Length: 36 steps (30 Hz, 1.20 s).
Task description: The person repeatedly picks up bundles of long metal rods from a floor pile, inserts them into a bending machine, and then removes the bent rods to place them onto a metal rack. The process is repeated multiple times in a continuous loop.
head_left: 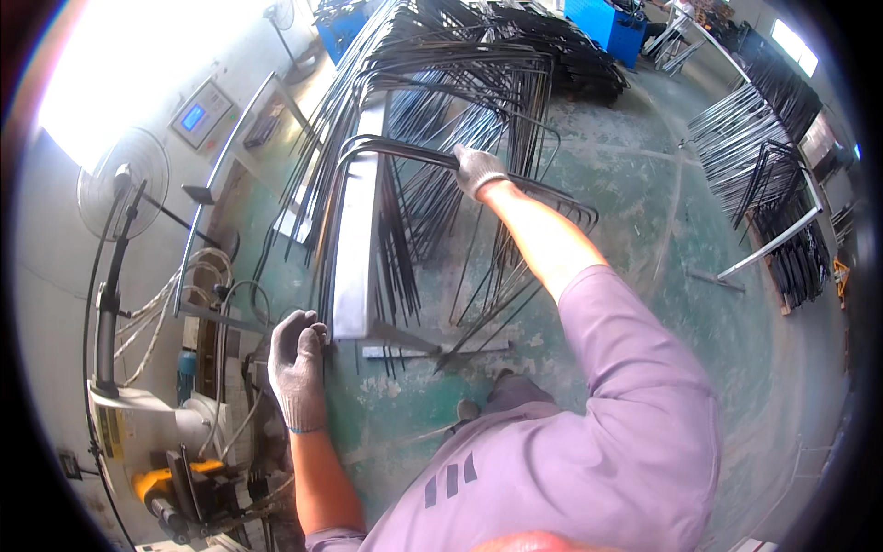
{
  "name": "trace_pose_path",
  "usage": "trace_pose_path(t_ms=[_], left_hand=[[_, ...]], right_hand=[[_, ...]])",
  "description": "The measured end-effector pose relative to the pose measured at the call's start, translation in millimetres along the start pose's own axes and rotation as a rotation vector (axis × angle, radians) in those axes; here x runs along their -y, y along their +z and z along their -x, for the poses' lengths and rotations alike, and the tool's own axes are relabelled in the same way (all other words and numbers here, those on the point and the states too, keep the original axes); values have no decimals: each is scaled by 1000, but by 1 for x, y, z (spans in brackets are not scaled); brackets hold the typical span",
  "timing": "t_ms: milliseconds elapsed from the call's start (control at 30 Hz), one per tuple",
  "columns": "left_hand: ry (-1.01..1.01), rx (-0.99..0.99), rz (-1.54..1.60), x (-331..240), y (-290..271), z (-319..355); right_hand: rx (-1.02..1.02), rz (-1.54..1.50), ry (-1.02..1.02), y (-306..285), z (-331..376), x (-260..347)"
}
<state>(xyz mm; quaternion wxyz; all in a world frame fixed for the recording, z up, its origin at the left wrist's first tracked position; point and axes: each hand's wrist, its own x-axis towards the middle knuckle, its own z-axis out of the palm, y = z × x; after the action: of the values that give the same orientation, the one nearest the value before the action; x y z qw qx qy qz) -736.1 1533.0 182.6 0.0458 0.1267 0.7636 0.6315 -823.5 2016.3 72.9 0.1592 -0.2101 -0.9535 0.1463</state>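
My right hand, in a grey-white knit glove, is closed round a bunch of bent black metal rods that hangs over a pale metal beam. The bunch's curved far ends stick out to the right, past my forearm. My left hand, gloved as well, is at the beam's near end with its fingers curled in. Whatever lies between those fingers is too small or hidden to name. Many more bent rods hang densely along the beam beyond my right hand, their legs reaching toward the floor.
At the left stand a fan, a wall control panel and a machine with a yellow part. A rack of rods stands at the right. Blue cabinets are at the back. The floor is worn green.
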Motion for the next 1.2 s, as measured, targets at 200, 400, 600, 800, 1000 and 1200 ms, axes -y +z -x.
trace_pose_path(t_ms=[200,400,600,800,1000,1200], left_hand=[[-3,19,-548,-22,101,-50],[-279,-54,-741,-50,128,-70],[-487,-317,-1109,-59,189,-110],[-354,-288,-1185,-42,217,-184],[-466,-199,-1178,-57,226,-209],[-501,-37,-1117,-65,255,-294]], right_hand=[[-49,55,-147,13,-64,-39],[-478,-98,-534,31,-186,2],[-547,70,-619,55,-373,-35],[-456,-4,-364,110,-538,-72],[-398,9,-234,115,-621,-101],[-480,50,-365,109,-629,-101]])
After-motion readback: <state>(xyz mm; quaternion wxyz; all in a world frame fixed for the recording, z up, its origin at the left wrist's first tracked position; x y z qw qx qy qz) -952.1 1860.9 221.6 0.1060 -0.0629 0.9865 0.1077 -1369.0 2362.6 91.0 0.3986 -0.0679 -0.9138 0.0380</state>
